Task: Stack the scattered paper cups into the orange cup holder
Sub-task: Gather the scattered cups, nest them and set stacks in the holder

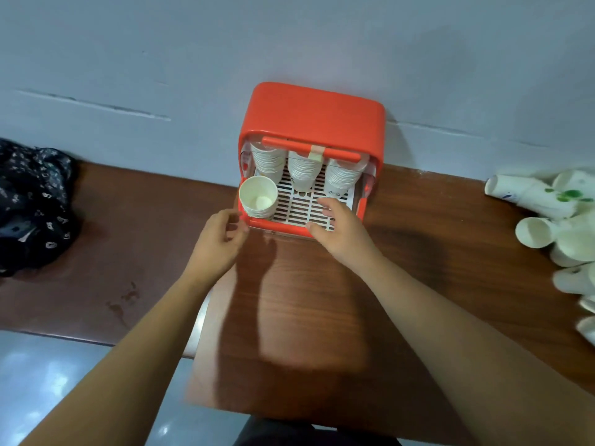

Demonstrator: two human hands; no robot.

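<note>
Here, at the far left of the frame, a dark patterned cloth (32, 204) lies on the reddish-brown wooden table (306, 300), set against a pale grey wall (193, 59). The left hand (222, 235), loosely curled and empty, is beside the front left corner of the orange cup holder (314, 114) at centre, where a paper cup stack (258, 197) stands upright on the white grille (302, 207). The right hand (338, 226) hovers spread and empty over the grille's front edge. Scattered paper cups (547, 226) lie at the right edge.

At tabletop (418, 249) back edge, orange cup holder (312, 117): hanging cup stacks (302, 172) are filling its top; upright cup stack (258, 198) is blocking grate (301, 209) front-left. Wood is lying open btwn dark cloth (32, 201) (left edge) & scattered cups (553, 223) (right edge).
</note>
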